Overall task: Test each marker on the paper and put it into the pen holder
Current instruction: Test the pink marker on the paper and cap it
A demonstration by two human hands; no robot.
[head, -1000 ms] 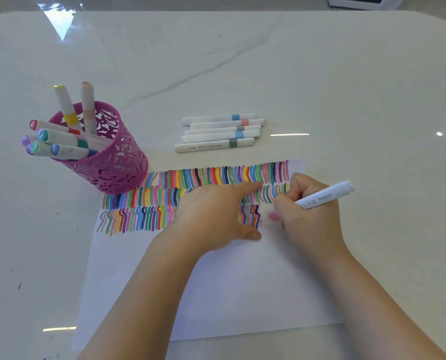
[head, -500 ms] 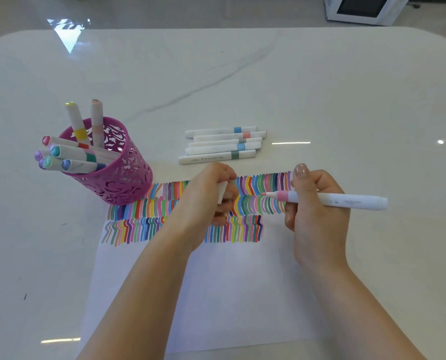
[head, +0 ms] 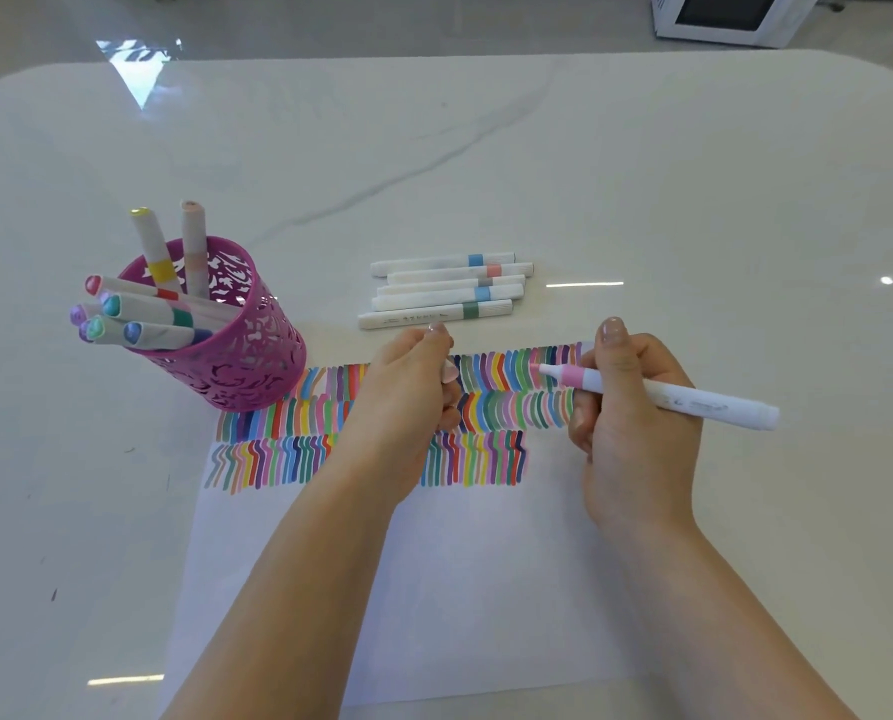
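My right hand [head: 636, 423] grips the uncapped pink marker [head: 683, 400], left hand [head: 408, 402] curled round, seemingly, its cap [head: 450, 370]; five markers [head: 444, 291] beyond my fingers wait, several already in the pen holder [head: 246, 366].

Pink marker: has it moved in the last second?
Yes. The pink marker shifted from the bottom stripe row's right end to the top row, nearer the loose markers.

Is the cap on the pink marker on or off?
Off: the pink marker shows its bare tip; the left hand seems to hold the cap.
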